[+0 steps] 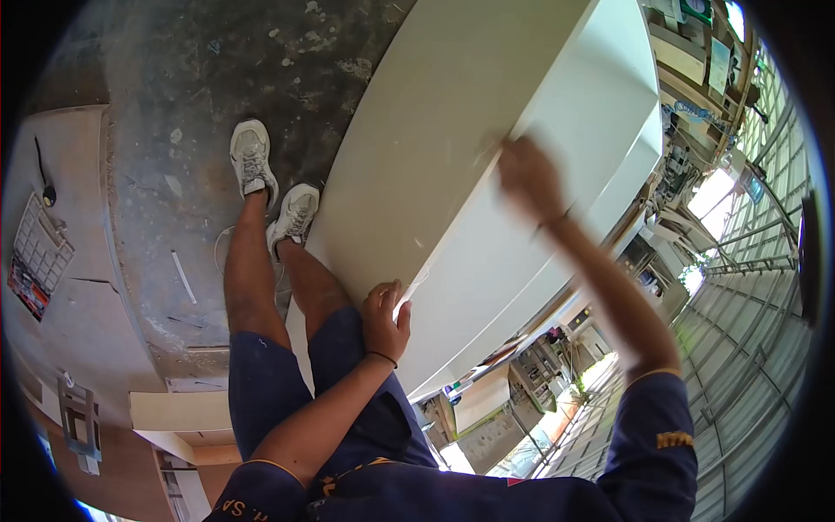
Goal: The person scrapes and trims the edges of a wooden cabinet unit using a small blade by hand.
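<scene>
Head view: 2 hands are reaching to 1 big box (461, 113), which is filling the centre & running from the top edge down to the person's knees. Box is showing 2 long sides: 1 cream-beige, flat, w/ a few small pale marks; 1 brighter white, catching more light. 1 straight edge is slanting btwn them

L hand (383, 324) is touching the box at the lower end of that edge, fingers bending over the beige side, thumb standing apart; can't tell if it's clamping or only resting. 1 thin pale strand (423, 277) is curling just beside its fingertips. R hand (532, 181) is showing blurred farther up the same edge, fingers looking curled; can't tell whether they're together, or holding anything

Each wrist is wearing 1 dark band. Person is standing in 2 pale shoes (252, 155) on 1 grey, paint-spotted floor (191, 61), wearing dark blue shorts (265, 374) & 1 dark blue shirt (470, 496). 1 white strip (183, 277) is lying on the floor, L of the legs. Far L, 1 grid-like panel (42, 239) is lying near 1 small black thing (50, 197) w/ a cord; below, 1 wooden frame (80, 424) is showing. R side: lots of clutter (678, 165), too small to count
</scene>
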The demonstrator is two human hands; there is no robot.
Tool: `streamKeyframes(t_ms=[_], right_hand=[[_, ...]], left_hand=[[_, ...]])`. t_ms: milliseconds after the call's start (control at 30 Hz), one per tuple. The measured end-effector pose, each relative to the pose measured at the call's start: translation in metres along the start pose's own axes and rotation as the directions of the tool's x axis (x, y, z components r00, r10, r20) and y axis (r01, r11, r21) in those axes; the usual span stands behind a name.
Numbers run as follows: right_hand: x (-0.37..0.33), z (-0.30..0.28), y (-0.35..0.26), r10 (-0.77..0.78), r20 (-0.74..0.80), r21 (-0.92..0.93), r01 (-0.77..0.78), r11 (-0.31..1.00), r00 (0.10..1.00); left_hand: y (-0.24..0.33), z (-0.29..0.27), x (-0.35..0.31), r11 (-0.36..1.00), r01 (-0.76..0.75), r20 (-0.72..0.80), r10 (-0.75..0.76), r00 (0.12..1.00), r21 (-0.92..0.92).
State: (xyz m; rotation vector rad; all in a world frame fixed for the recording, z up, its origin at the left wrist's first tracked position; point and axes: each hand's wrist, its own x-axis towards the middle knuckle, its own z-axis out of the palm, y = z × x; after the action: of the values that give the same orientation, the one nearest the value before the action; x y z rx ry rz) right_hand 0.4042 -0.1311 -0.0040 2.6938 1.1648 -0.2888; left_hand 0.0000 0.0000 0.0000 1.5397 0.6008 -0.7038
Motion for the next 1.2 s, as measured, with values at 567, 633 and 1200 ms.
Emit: streamKeyframes(t_ms=[567, 633, 1200], right_hand=[[-0.126, -0.037, -0.182, -0.270, 0.652, 0.271, 0.115, 0.956, 0.709], [-0.102, -0.006, -0.113, 0.154, 0.525, 0.021, -0.194, 0.981, 0.837], [-0.049, -0.018, -0.092, -0.051, 0.343, -0.124, 0.099, 0.987, 0.938]], left_hand=[[-0.025, 0.021, 0.007, 0.995, -0.101, -0.175, 0.100, 0.979, 0.006], [-0.019, 0.020, 0.010, 0.994, -0.106, -0.174, 0.106, 0.979, 0.007], [-0.018, 0.017, 0.010, 0.991, -0.134, -0.158, 0.137, 0.978, 0.029]])
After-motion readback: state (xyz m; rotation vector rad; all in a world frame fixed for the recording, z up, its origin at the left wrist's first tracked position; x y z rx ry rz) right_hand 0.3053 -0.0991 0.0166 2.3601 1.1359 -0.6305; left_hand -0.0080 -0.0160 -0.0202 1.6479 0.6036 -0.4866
